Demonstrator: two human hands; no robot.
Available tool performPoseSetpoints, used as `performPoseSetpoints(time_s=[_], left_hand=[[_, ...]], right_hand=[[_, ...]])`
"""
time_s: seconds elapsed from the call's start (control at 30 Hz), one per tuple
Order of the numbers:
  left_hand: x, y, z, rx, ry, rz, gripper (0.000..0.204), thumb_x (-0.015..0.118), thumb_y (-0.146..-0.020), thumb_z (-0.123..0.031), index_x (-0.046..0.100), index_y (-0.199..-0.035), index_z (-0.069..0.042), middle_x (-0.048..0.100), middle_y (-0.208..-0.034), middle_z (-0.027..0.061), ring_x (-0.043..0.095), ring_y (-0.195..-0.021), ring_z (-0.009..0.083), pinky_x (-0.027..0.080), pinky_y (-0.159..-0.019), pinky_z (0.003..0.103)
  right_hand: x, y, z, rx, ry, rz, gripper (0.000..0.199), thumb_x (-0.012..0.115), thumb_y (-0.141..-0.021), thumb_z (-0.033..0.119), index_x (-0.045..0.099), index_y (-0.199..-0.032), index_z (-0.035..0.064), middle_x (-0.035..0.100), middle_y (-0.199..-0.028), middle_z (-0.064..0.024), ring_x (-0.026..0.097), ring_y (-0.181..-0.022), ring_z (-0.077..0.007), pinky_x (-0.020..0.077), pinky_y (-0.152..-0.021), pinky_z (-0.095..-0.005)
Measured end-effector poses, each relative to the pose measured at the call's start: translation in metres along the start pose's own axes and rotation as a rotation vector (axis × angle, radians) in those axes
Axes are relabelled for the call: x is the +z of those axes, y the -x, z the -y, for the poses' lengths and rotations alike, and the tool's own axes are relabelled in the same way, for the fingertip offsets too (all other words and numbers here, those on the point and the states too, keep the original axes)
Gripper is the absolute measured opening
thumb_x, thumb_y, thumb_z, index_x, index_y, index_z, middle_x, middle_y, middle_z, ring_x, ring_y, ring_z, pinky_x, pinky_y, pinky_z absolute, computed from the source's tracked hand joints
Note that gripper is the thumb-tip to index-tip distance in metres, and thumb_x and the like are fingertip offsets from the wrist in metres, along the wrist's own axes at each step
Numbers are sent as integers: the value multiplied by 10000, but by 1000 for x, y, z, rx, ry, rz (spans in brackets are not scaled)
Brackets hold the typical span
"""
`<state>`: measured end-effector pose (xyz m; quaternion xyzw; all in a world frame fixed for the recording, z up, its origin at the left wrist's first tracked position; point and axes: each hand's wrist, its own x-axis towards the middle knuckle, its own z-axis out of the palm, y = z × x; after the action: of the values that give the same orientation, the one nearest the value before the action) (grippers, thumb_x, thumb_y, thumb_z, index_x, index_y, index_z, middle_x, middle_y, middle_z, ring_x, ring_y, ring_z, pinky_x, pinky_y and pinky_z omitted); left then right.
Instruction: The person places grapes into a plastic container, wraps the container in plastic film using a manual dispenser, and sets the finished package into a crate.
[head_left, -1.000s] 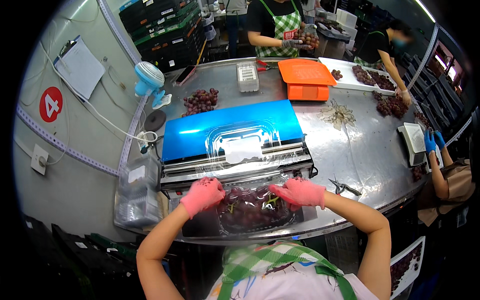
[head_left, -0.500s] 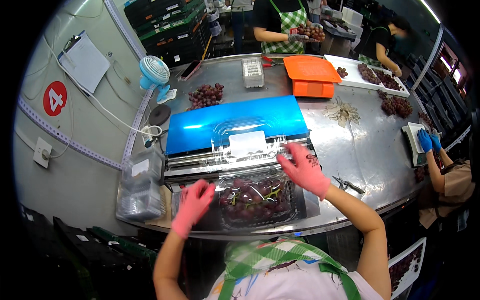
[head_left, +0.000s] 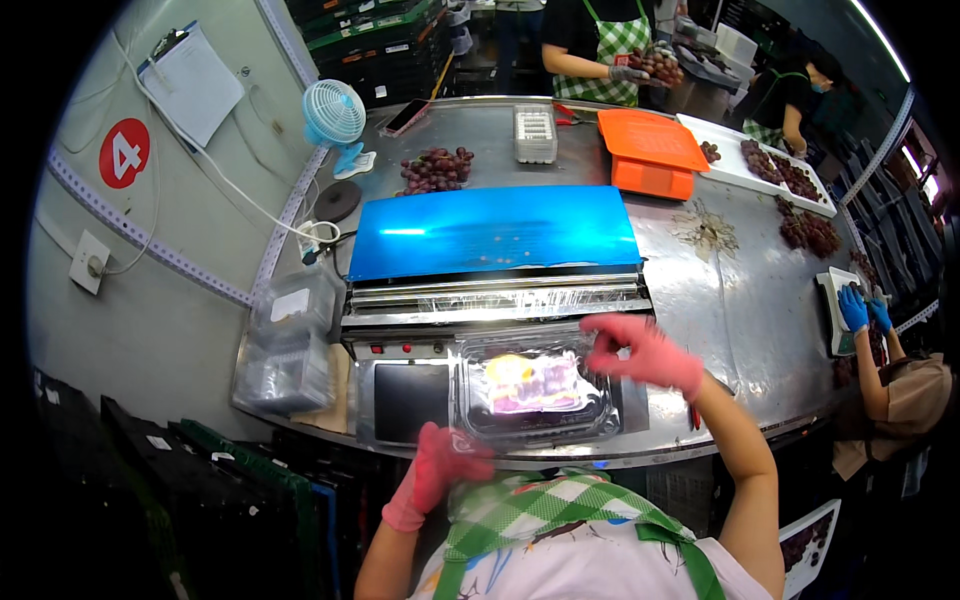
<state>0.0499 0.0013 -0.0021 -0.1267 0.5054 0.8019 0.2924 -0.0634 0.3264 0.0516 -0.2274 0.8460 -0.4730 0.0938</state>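
Observation:
A clear plastic punnet (head_left: 480, 415) sits on the front of the film wrapping machine (head_left: 500, 300), with a lid over it. A colourful label (head_left: 535, 383) shows on its top and hides most of what is inside. My right hand (head_left: 645, 355), in a pink glove, is over the punnet's far right corner, thumb and fingers bent but apart. My left hand (head_left: 445, 468), also in a pink glove, is off the punnet's near left corner, close to my apron. Motion blurs its fingers.
Stacked clear punnets (head_left: 285, 375) stand at the left, with a small fan (head_left: 335, 110) behind. Grapes (head_left: 437, 170), a clear box (head_left: 535, 135) and an orange scale (head_left: 650, 150) lie farther back. At the right, a co-worker's blue-gloved hands (head_left: 855, 305) rest at another scale.
The clear lid has gone from the machine's rollers and a labelled lid now covers the grape punnet. My left hand has moved down toward me; my right hand has come nearer and slightly right.

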Motion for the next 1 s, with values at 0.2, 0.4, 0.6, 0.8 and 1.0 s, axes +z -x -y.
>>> performPoseSetpoints(time_s=[0.2, 0.4, 0.6, 0.8, 1.0], left_hand=[[0, 1, -4, -71, -120, -59, 284, 547, -876, -277, 508, -912, 2, 622, -912, 181, 647, -682, 229, 548, -648, 353], [-8, -4, -7, -28, -187, 53, 328, 579, -865, -317, 516, -895, 2, 627, -823, 154, 628, -619, 201, 541, -608, 326], [1, -10, -6, -77, -295, -33, 207, 577, -853, -176, 534, -897, 22, 614, -701, 136, 567, -504, 169, 475, -461, 274], [45, -9, -23, 149, -409, 197, 177, 636, -844, -165, 525, -862, -28, 555, -659, 32, 487, -510, 93, 388, -466, 226], [98, -47, -15, 373, -792, 840, 188, 603, -873, -189, 541, -838, -15, 561, -688, 17, 472, -568, 69, 392, -513, 216]], right_hand=[[57, 74, -14, 232, 213, -228, 377, 570, -863, 219, 466, -1172, 29, 558, -947, -157, 575, -806, -273, 461, -705, -345], [91, 106, -6, 712, -911, -223, 229, 473, -931, 255, 504, -1023, 48, 594, -916, -66, 617, -809, -161, 512, -724, -295], [105, 111, -15, 626, -1026, -392, 121, 531, -887, 179, 521, -920, 63, 580, -813, -52, 534, -668, -112, 451, -593, -254], [123, 131, -60, 422, -1227, -549, 126, 509, -854, 124, 528, -948, 42, 531, -775, -24, 510, -638, -99, 455, -579, -231], [200, 205, -70, -51, -1186, -865, 210, 511, -903, 170, 479, -1088, 76, 561, -1128, -88, 565, -1042, -224, 458, -915, -382]])
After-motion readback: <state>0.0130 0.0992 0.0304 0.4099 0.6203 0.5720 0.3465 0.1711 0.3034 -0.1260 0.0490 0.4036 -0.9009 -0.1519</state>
